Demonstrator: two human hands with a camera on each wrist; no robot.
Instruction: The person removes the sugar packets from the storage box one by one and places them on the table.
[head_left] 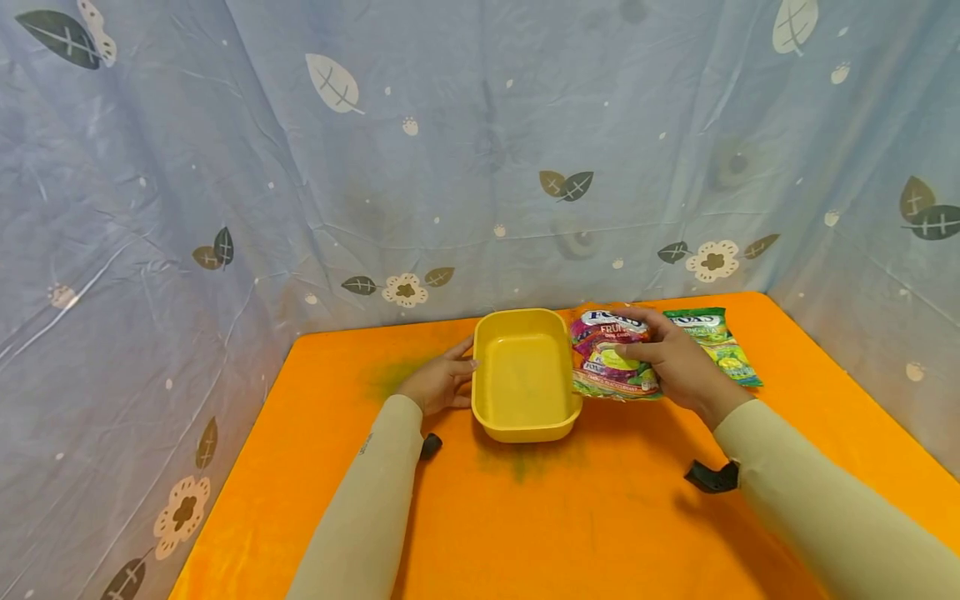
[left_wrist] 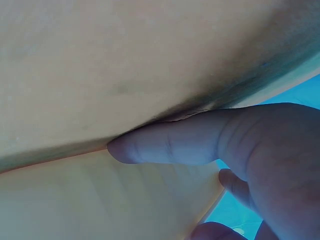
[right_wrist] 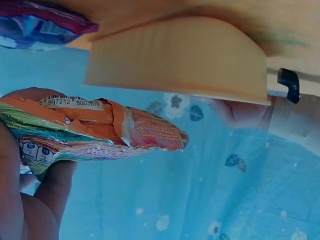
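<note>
A yellow rectangular tub (head_left: 522,379) sits on the orange table. My left hand (head_left: 442,379) grips its left side, thumb (left_wrist: 170,140) along the rim and other fingers outside. My right hand (head_left: 678,362) holds an orange-and-purple Fox's candy packet (head_left: 600,358) close beside the tub's right wall. In the right wrist view, that packet (right_wrist: 100,127) shows its barcode side, apart from the tub (right_wrist: 175,60). A green Fox's candy packet (head_left: 727,350) lies behind the right hand, partly hidden by it.
At the upper left of the right wrist view lies a purple packet (right_wrist: 42,25) on the table. Patterned blue-grey cloth (head_left: 480,167) stands at the back and both sides. A black strap end (head_left: 712,477) juts from the right sleeve, and another (head_left: 431,447) beside the left.
</note>
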